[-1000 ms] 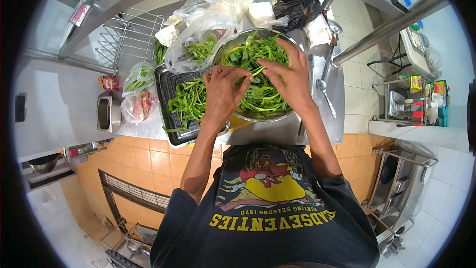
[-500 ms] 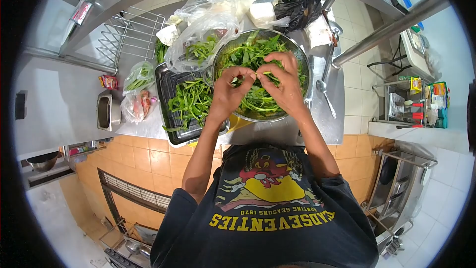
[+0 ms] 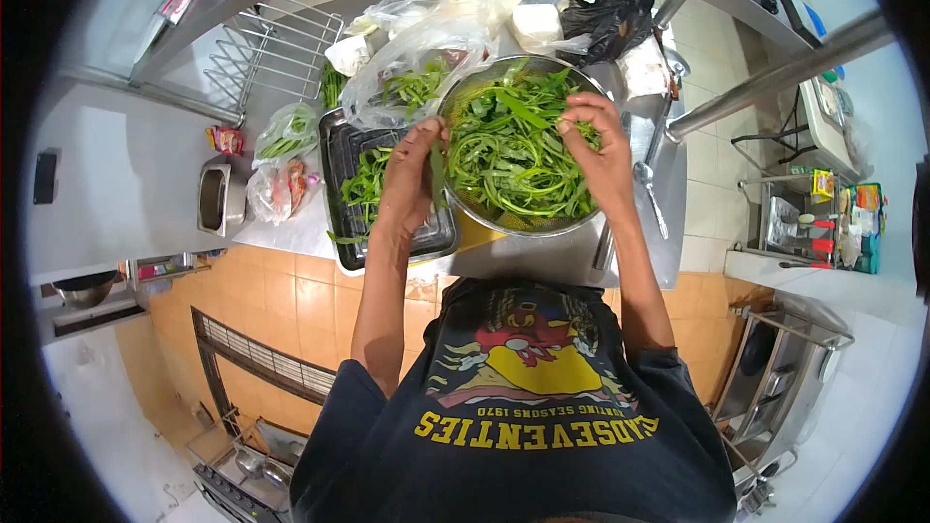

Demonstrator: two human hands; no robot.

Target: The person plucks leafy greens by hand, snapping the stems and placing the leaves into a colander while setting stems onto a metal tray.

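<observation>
A round mesh strainer [image 3: 524,231] on the steel counter is heaped with leafy greens [image 3: 513,150] that look like water spinach. At its left rim, my left hand [image 3: 411,179] is closed, and a green leafy stem [image 3: 438,174] hangs from its fingers. Over the strainer's right side is my right hand [image 3: 603,155], fingers curled towards the thumb; whatever they pinch is too small to make out. Beside the strainer on the left stands a black tray [image 3: 441,238] with more stems [image 3: 363,184], partly hidden behind my left hand.
Behind the strainer lie clear plastic bags [image 3: 426,15] and a black plastic bag [image 3: 608,15]. A spoon [image 3: 652,199] rests at the right. A wire rack [image 3: 276,53], bagged vegetables [image 3: 286,136] and a steel container [image 3: 221,199] are at the left. A metal post [image 3: 775,77] rises at the right.
My hands were together over the middle of the strainer, pinching a stem. They have moved apart, the left to the left rim and the right to the right side.
</observation>
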